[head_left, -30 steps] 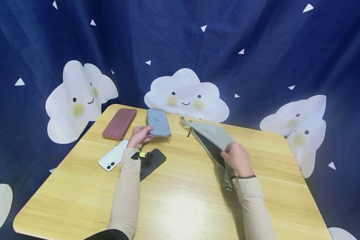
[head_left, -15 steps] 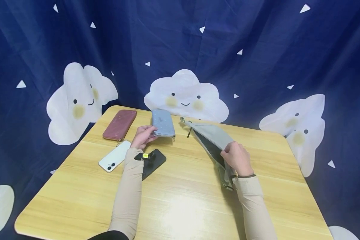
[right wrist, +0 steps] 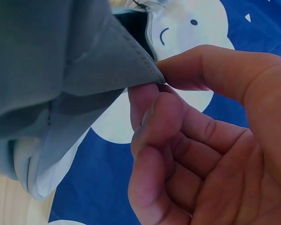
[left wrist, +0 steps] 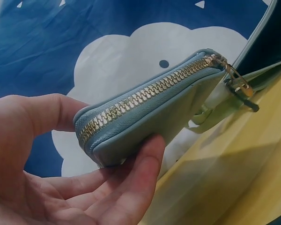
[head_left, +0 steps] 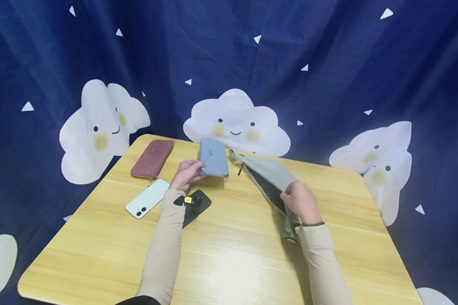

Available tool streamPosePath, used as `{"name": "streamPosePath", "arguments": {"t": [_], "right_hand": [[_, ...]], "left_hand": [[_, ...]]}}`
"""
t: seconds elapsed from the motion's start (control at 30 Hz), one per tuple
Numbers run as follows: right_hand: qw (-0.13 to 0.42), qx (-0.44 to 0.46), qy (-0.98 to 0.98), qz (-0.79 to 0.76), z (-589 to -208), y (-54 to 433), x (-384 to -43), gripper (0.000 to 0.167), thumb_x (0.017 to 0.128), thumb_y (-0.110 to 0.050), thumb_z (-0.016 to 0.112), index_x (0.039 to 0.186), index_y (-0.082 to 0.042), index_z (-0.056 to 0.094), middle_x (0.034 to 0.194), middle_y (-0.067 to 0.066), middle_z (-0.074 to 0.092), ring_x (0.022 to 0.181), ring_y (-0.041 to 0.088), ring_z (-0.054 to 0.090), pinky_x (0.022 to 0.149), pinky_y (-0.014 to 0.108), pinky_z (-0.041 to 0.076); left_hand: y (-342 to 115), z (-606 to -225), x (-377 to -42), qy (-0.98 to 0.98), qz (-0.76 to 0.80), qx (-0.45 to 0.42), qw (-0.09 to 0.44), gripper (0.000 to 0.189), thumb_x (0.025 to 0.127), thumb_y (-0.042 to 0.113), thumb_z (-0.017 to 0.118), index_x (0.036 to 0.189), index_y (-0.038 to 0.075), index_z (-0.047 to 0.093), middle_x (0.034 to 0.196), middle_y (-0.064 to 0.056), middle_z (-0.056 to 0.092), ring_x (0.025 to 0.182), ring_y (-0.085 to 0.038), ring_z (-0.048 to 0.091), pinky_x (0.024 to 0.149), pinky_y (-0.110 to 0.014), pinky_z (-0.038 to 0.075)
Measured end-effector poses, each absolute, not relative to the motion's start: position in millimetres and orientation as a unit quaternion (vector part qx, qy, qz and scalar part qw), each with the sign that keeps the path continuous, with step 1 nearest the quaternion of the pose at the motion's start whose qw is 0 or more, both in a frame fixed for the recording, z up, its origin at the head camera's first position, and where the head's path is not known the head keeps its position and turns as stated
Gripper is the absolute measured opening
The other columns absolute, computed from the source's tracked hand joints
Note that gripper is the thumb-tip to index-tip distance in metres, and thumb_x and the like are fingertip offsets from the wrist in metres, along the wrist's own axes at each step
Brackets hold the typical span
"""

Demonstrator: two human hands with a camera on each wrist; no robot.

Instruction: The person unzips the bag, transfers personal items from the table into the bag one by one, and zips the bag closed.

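Note:
My left hand (head_left: 188, 174) pinches the near left corner of a light blue zip wallet (head_left: 214, 157), thumb on top and fingers beneath. In the left wrist view the wallet (left wrist: 150, 101) is raised off the table, its gold zipper closed and a metal pull at the far end. A grey-green fabric bag (head_left: 272, 169) stands to its right with its zipped mouth gaping. At the near end of that mouth my right hand (head_left: 301, 202) pinches the edge; in the right wrist view, thumb and index finger grip the bag's corner (right wrist: 140, 70). The inside of the bag looks dark.
A maroon wallet (head_left: 152, 159) lies at the table's back left. In front of it is a white phone (head_left: 146, 199). A black phone (head_left: 198, 205) sits partly under my left wrist. The wooden table (head_left: 229, 245) ends at a blue cloud-patterned curtain (head_left: 229, 51).
My left hand has carried the light blue wallet to the right, closer to the bag. My right hand and the bag have stayed in place.

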State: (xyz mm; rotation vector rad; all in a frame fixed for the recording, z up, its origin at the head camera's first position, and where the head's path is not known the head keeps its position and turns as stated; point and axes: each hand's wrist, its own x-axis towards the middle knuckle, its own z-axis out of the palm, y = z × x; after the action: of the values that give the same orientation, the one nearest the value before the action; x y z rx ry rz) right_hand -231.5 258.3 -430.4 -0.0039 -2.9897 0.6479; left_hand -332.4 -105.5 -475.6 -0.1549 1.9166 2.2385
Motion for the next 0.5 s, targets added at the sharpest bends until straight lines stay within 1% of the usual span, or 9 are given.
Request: {"name": "streamPosePath", "arguments": {"t": [0.13, 0.23, 0.37, 0.43, 0.5], "right_hand": [[0.038, -0.004, -0.977, 0.212, -429.7, 257.1, -232.1, 0.037, 0.079, -0.012, 0.063, 0.049, -0.019, 0.041, 0.048, -0.007, 0.04, 0.05, 0.015, 0.039, 0.042, 0.027, 0.025], [0.035, -0.005, -0.977, 0.211, -429.8, 256.3, -232.5, 0.036, 0.081, -0.013, 0.064, 0.05, -0.018, 0.046, 0.049, -0.006, 0.044, 0.051, 0.016, 0.043, 0.043, 0.028, 0.029], [0.035, -0.006, -0.977, 0.21, -430.4, 255.9, -232.7, 0.036, 0.081, -0.013, 0.064, 0.05, -0.018, 0.045, 0.049, -0.006, 0.043, 0.052, 0.017, 0.043, 0.043, 0.028, 0.029], [0.036, -0.006, -0.977, 0.211, -430.5, 256.1, -232.3, 0.038, 0.08, -0.013, 0.064, 0.05, -0.018, 0.043, 0.049, -0.006, 0.04, 0.051, 0.016, 0.04, 0.043, 0.028, 0.027], [0.037, -0.005, -0.977, 0.212, -430.7, 256.7, -231.9, 0.039, 0.08, -0.012, 0.063, 0.049, -0.019, 0.04, 0.048, -0.007, 0.038, 0.05, 0.015, 0.038, 0.043, 0.027, 0.025]], "left_hand": [[-102.7, -476.3, -330.1, 0.649, 0.752, -0.052, 0.101, 0.043, 0.097, 0.009, 0.062, 0.132, -0.014, 0.055, 0.097, -0.004, 0.066, 0.08, -0.007, 0.07, 0.077, -0.02, 0.063], [-100.7, -476.8, -328.2, 0.649, 0.751, -0.048, 0.109, 0.037, 0.097, 0.009, 0.062, 0.127, -0.012, 0.058, 0.096, -0.003, 0.064, 0.079, -0.007, 0.07, 0.077, -0.02, 0.063], [-97.6, -476.3, -325.3, 0.647, 0.751, -0.032, 0.123, 0.024, 0.098, 0.009, 0.061, 0.116, -0.007, 0.062, 0.093, -0.001, 0.063, 0.077, -0.007, 0.067, 0.077, -0.02, 0.063], [-96.2, -475.2, -323.9, 0.643, 0.754, -0.026, 0.128, 0.018, 0.098, 0.008, 0.061, 0.111, -0.004, 0.062, 0.092, -0.001, 0.064, 0.077, -0.007, 0.067, 0.077, -0.02, 0.063], [-95.0, -474.0, -322.4, 0.635, 0.761, -0.023, 0.133, 0.014, 0.099, 0.007, 0.06, 0.108, -0.003, 0.062, 0.092, -0.001, 0.065, 0.077, -0.008, 0.067, 0.076, -0.02, 0.062]]}}
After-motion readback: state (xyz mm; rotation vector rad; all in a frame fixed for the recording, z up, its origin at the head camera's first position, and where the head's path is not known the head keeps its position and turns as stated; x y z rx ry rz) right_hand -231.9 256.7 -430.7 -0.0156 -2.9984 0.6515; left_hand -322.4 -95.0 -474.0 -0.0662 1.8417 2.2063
